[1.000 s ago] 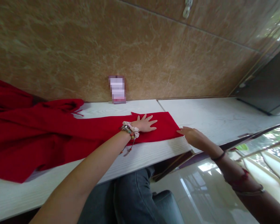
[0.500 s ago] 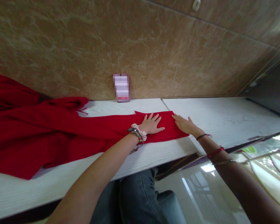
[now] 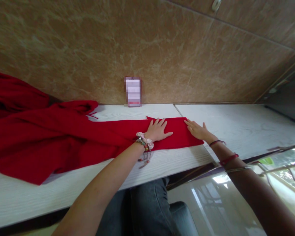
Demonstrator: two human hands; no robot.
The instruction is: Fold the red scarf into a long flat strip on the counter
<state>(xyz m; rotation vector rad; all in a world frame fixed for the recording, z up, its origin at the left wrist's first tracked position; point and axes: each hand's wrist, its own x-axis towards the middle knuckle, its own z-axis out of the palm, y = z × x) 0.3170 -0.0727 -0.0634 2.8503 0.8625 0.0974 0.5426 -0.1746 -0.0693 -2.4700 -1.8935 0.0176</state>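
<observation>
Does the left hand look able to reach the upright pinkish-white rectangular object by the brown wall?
Probably yes: the left hand rests on red fabric, with only fabric and white tabletop between it and the rectangular object.

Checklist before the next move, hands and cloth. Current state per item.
1. Left hand palm down on the red cloth: ok.
2. Right hand at the cloth's right end: ok, fingertips at the edge.
3. Narrow right part lying flat: ok, where visible.
4. Left part smooth: not ok, bunched and creased.
5. Left-wrist bracelets off the cloth: cannot tell.
6. Blurred upright object by the wall clear of the cloth: ok, gap visible.
</observation>
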